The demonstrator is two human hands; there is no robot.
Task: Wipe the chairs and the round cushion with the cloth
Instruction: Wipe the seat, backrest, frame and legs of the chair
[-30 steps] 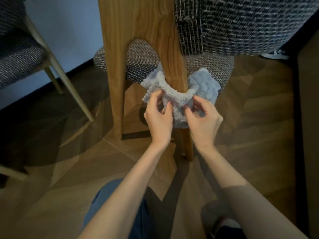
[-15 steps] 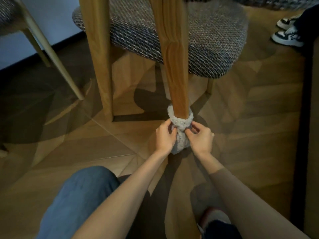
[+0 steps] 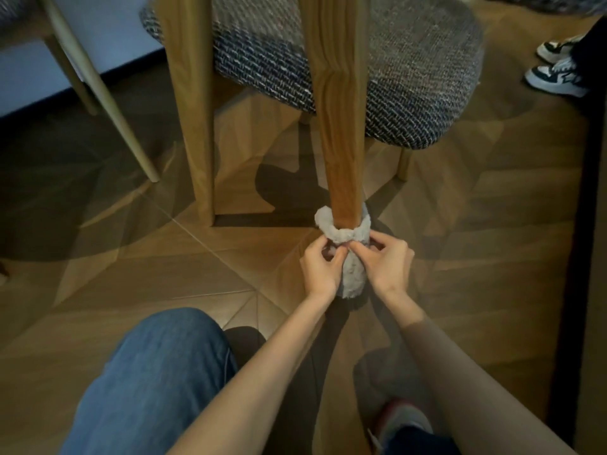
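Wood parquet floor [image 3: 98, 290] in dim light spreads under a wooden chair leg [image 3: 341, 142], the landmark for everything else. The grey fluffy cloth [image 3: 343, 236] is wrapped round the foot of that leg, right at the floor. Its loose ends are gathered on the leg's near side and trail toward the person. The chair's woven seat [image 3: 410, 77] sits above and behind the leg. A second leg [image 3: 193, 126] of the same chair stands to its left, and a pair of sneakers [image 3: 555, 77] lies far off to its right.

The band is bunched at the very bottom. An uneven pull upward could, I judge, slip one end free and open the loop, leaving the leg's far side unwiped. A hard tug toward the person might also drag the chair across the floor.

The left hand [image 3: 320, 267], just near-left of the leg, curls thumb and fingers in, its grip pinching one gathered end. The right hand [image 3: 389, 264], near-right of the leg, pinches the other end likewise. Both grips are drawn tight, almost meeting in front of the leg.
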